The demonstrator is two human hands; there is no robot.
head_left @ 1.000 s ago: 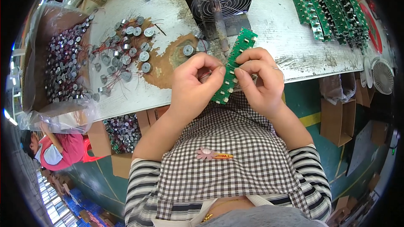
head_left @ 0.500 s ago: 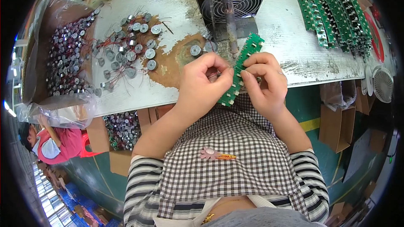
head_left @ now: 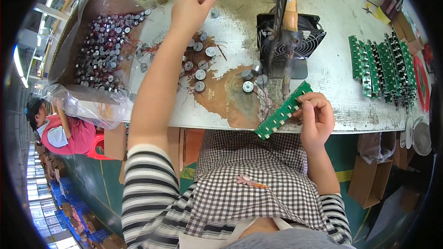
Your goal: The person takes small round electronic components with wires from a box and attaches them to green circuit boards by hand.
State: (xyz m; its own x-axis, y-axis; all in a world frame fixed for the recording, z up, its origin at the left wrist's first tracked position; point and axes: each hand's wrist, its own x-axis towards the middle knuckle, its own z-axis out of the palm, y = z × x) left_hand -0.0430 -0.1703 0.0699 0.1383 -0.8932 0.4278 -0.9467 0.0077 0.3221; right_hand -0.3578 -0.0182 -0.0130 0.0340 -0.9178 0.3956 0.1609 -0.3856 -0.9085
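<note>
- The right hand [head_left: 316, 117] pinches the long green circuit strip [head_left: 282, 110] at its upper end, slanting over the desk's [head_left: 323, 14] near edge.
- The left hand [head_left: 189, 9] is stretched toward the far edge, fingers curled together above loose small round metal parts [head_left: 199, 60]; whether it grips one, I can't tell.
- A black fan [head_left: 295, 41] stands mid-desk; more green boards [head_left: 383, 69] lie along the right edge.
</note>
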